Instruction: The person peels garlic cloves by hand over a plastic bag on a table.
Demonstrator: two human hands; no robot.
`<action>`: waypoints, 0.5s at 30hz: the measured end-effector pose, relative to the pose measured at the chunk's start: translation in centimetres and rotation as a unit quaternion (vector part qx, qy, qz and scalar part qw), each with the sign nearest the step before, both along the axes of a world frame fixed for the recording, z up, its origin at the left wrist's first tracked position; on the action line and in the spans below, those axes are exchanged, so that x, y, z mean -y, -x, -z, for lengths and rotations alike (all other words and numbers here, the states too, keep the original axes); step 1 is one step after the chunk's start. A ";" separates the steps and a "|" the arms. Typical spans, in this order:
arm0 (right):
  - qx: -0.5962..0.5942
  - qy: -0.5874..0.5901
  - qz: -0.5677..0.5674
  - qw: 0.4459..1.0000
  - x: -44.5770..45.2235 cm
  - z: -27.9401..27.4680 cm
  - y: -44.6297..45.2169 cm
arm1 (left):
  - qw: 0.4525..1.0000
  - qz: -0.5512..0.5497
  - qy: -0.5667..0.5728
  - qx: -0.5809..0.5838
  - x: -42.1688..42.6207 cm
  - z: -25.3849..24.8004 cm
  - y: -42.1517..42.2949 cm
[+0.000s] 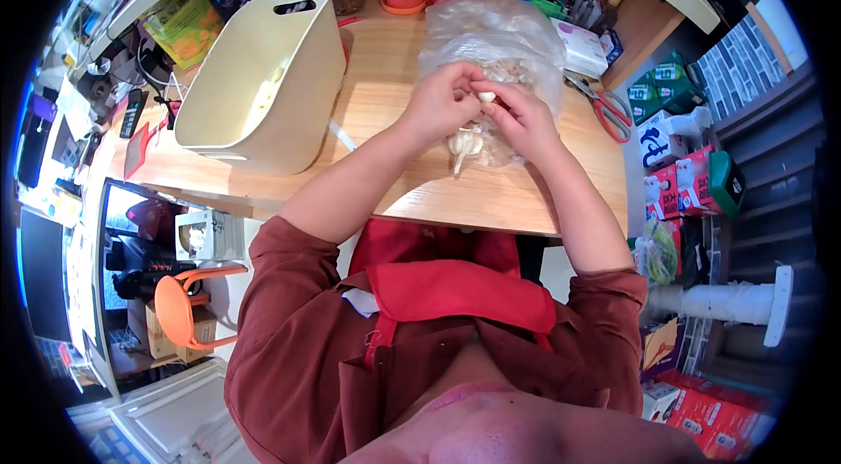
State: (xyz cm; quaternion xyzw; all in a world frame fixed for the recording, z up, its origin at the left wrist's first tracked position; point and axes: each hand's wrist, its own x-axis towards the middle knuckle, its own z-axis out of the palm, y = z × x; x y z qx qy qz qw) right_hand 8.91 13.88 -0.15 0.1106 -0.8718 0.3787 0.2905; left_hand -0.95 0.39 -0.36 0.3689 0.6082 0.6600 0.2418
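A: Saw what in the right hand (522, 118)?

B: Found a small whitish garlic clove (485, 97) grasped there, pinched between thumb and fingers, over the near part of the clear plastic bag (491, 36).

A: And with the left hand (448, 99)? Had a grip too?

B: Saw the fingers bent inward, close beside the clove; couldn't tell whether gripping it or not.

A: Judged which step in hand?

B: Took it for peeling, probably one clove at a time. Noticed a garlic bulb (465, 143) with a stalk just below both hands, and pale pieces (266, 94), perhaps peeled cloves, inside the cream plastic bin (307, 105) to the left.

A: Needed what for the next move?

B: Called, by best guess, for a steady right-hand pinch and a light left-hand tug at any remaining skin, without crushing; once bare, for a reach leftward over the bin. Saw no need for the scissors (611, 113), lying right of the bag.
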 end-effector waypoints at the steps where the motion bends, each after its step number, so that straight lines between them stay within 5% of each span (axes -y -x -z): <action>1: 0.058 0.103 -0.029 0.993 0.2 -0.3 -0.2 | 1.000 0.005 0.000 0.018 0.0 0.0 -0.1; 3: 0.168 0.306 -0.081 0.933 0.6 -1.2 -0.8 | 1.000 -0.001 -0.009 0.030 -0.1 -0.2 -0.3; 9: 0.203 0.547 -0.205 0.786 -0.8 -1.4 -1.0 | 0.998 -0.060 0.010 -0.032 0.0 0.1 -0.1; 15: 0.198 0.640 -0.230 0.706 -2.1 -1.2 -0.7 | 0.905 -0.125 -0.054 -0.404 -0.5 0.8 0.1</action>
